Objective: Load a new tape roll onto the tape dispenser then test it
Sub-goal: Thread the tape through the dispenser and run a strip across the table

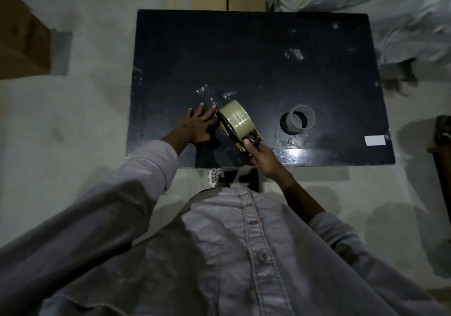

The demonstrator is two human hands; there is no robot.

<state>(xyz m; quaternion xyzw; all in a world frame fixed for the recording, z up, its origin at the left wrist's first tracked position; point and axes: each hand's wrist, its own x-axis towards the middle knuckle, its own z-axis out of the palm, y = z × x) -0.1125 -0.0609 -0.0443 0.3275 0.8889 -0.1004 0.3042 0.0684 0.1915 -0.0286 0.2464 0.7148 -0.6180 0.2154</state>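
A tape dispenser (246, 142) with a full pale tape roll (236, 118) on it lies tilted on the black table (268, 54). My right hand (262, 158) is shut on the dispenser's handle near the table's front edge. My left hand (199, 126) lies flat with fingers spread, pressing a clear strip of tape (207, 97) onto the table just left of the roll. The strip runs up and left from the dispenser's front end. The dispenser's blade end is hidden behind my left hand.
An empty cardboard tape core (301, 119) stands on the table to the right of the dispenser. A white label (375, 140) sits at the front right corner. Cardboard boxes (22, 44) are on the floor at the left, white sacks (380, 5) behind the table.
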